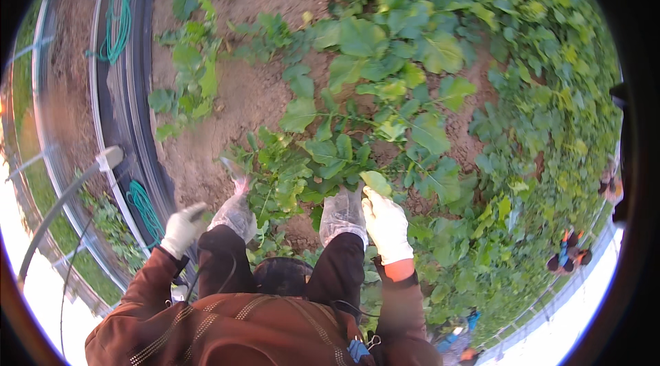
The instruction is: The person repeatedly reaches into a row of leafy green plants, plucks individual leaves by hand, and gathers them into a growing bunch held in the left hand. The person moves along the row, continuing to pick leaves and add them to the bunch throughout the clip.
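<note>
My left hand [181, 229], in a white glove, is raised beside my left knee, its fingers partly curled; nothing shows in it, though blur hides detail. Gloved in white too, my right hand [384, 221] is beside my right shin, with a pale green leaf [377, 183] at its fingertips. Whether the fingers grip that leaf is unclear. Broad lobed leafy plants [330, 157] grow from the brown soil in front of my legs. Clear plastic covers [344, 216] wrap both lower legs. A dark round object [282, 275] lies between my thighs.
Black plastic sheeting [139, 97] and a pale metal rail [95, 56] run along the left, with coiled green cord [117, 23] on them. Bare soil [191, 170] lies beside the sheeting. Dense foliage [546, 123] fills the right. Other people [568, 255] are at the far right edge.
</note>
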Available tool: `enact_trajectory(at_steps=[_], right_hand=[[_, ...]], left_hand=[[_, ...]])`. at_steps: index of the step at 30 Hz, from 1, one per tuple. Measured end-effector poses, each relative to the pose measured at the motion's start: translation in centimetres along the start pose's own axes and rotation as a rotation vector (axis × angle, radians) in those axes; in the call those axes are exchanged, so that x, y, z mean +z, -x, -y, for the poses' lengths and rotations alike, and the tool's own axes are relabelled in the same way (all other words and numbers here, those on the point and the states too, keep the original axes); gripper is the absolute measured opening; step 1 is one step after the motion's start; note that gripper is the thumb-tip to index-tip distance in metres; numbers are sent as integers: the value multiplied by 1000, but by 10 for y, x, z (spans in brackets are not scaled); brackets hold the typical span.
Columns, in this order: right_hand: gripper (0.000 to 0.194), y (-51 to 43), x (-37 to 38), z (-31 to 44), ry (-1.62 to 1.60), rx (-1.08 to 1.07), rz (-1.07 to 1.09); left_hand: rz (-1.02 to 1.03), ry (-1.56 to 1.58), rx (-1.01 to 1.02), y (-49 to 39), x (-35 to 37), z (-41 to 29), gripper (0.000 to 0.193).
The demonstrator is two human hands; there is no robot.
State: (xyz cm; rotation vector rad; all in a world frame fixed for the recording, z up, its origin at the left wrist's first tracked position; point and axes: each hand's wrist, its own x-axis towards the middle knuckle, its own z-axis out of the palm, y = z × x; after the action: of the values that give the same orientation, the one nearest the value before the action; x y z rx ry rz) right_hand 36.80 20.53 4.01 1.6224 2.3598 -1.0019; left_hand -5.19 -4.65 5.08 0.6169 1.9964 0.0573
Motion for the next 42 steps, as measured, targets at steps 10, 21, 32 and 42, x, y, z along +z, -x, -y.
enact_trajectory(at_steps=[10, 21, 32, 42], right_hand=[[25, 96, -84, -52, -292, 96, -161], [24, 197, -151, -170, -272, 454, -354], [27, 172, -178, -132, -459, 557, -221], [28, 59, -268, -26, -495, 724, -95]], left_hand=[[662, -788, 226, 60, 47, -189, 43], [770, -1068, 106, 86, 56, -339, 26], [1206, -1285, 281, 12, 110, -363, 35], [1369, -1234, 737, -92, 84, -374, 27]])
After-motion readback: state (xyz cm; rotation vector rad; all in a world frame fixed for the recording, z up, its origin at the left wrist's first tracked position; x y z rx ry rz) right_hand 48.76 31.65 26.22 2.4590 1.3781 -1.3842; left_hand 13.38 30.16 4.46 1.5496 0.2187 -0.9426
